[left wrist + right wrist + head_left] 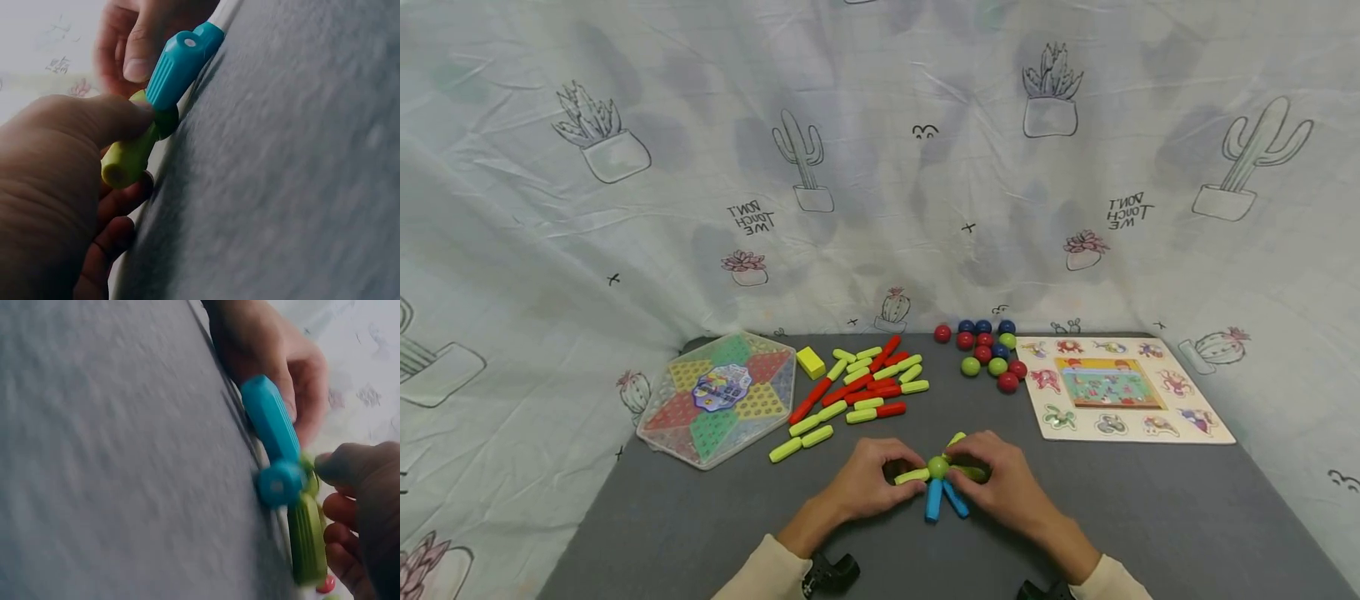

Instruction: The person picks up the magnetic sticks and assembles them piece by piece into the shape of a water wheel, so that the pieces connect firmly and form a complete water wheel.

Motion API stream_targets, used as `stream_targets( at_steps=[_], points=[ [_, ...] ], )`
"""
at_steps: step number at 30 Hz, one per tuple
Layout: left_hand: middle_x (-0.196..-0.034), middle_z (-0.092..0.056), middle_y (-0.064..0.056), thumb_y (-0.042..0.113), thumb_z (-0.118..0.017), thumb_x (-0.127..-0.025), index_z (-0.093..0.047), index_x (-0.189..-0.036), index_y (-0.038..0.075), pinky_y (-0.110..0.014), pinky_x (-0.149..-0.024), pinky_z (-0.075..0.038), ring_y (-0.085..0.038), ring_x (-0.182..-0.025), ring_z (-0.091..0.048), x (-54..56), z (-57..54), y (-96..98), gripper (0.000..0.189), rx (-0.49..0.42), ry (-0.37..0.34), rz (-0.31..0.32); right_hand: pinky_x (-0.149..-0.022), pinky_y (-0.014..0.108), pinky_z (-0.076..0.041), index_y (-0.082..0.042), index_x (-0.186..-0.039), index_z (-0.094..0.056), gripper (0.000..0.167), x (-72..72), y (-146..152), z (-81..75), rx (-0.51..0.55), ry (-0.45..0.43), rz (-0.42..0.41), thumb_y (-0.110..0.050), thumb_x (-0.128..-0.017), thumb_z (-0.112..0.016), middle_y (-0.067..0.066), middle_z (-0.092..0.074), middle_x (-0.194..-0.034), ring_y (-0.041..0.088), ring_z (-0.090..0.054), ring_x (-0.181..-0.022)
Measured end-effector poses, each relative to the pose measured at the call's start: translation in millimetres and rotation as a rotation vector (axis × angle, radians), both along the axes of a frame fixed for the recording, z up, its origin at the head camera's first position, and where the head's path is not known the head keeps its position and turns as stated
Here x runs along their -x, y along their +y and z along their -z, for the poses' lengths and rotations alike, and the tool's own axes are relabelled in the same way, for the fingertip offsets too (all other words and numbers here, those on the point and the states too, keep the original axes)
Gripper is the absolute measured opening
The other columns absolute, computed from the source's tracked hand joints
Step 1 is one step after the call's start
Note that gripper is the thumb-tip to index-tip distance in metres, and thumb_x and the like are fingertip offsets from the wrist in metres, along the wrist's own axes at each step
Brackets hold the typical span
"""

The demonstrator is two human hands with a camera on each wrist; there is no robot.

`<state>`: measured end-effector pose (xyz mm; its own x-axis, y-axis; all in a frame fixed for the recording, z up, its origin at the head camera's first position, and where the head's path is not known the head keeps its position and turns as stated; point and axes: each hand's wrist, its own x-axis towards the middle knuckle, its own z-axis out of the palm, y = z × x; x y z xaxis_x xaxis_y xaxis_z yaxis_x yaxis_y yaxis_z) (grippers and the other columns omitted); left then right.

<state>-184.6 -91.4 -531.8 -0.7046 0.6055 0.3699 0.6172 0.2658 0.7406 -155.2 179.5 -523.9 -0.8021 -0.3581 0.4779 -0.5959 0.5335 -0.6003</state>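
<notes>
Both hands hold one stick-and-ball figure low over the dark table. At its middle is a light-green ball (938, 467), with several sticks spreading from it. Two blue sticks (933, 501) point toward me; yellow-green sticks (912, 477) stick out at the sides and back. On the left, my left hand (877, 482) pinches the figure near the ball, its thumb beside a blue stick (177, 70) in the left wrist view. My right hand (1002, 485) grips it from the other side, fingertips at the ball, close to a yellow-green stick (307, 542). Fingers partly hide the joints.
Loose red and yellow-green sticks (811, 402) lie behind the left hand, near a yellow block (810, 362). Red, blue and green balls (1008, 382) cluster at the back. A hexagonal game board (722, 442) lies left, a picture puzzle board (1120, 429) right. Patterned cloth (865, 250) hangs behind.
</notes>
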Motion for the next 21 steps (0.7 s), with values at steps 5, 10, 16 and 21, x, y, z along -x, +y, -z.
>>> stream_targets(
  at_steps=[5, 10, 16, 21],
  points=[
    [-0.098, -0.079, 0.003, 0.024, -0.083, -0.1, -0.083, -0.114, 0.018, -0.023, -0.072, -0.06, -0.001, -0.082, -0.069, -1.4, 1.2, 0.6, 0.014, -0.054, -0.066, 0.045, -0.086, 0.031, -0.061, -0.025, -0.113, -0.083, 0.025, -6.0, -8.0, -1.2, -0.044, 0.054, -0.019, -0.017, -0.091, -0.092, -0.015, -0.073, -0.108, 0.003, -0.064, -0.101],
    [-0.105, -0.082, -0.008, 0.016, -0.079, -0.101, -0.082, -0.118, 0.006, -0.031, -0.081, -0.065, -0.007, -0.089, -0.076, 2.0, 0.6, -7.7, 0.019, -0.184, -0.226, 0.055, -0.087, 0.03, -0.061, -0.026, -0.111, -0.084, 0.025, -7.6, -8.8, -1.8, -0.038, 0.029, -0.014, -0.014, -0.09, -0.092, -0.016, -0.072, -0.108, 0.002, -0.065, -0.1],
    [-0.118, -0.079, -0.024, 0.006, -0.077, -0.101, -0.079, -0.122, -0.002, -0.033, -0.095, -0.064, -0.019, -0.105, -0.079, 15.7, -0.1, -18.3, 0.023, -0.328, -0.21, -0.039, -0.088, 0.031, -0.062, -0.026, -0.112, -0.084, 0.024, -7.6, -7.7, -2.4, -0.031, -0.013, -0.038, -0.015, -0.092, -0.091, -0.016, -0.072, -0.109, 0.004, -0.068, -0.1],
    [-0.12, -0.08, -0.02, 0.007, -0.082, -0.099, -0.079, -0.125, 0.0, -0.036, -0.094, -0.063, -0.025, -0.103, -0.077, 30.8, -2.5, -17.7, 0.028, -0.251, -0.056, -0.243, -0.088, 0.031, -0.062, -0.026, -0.112, -0.084, 0.024, -7.4, -7.0, -3.4, -0.028, -0.017, -0.051, -0.015, -0.092, -0.09, -0.015, -0.072, -0.11, 0.005, -0.069, -0.1]
  ],
)
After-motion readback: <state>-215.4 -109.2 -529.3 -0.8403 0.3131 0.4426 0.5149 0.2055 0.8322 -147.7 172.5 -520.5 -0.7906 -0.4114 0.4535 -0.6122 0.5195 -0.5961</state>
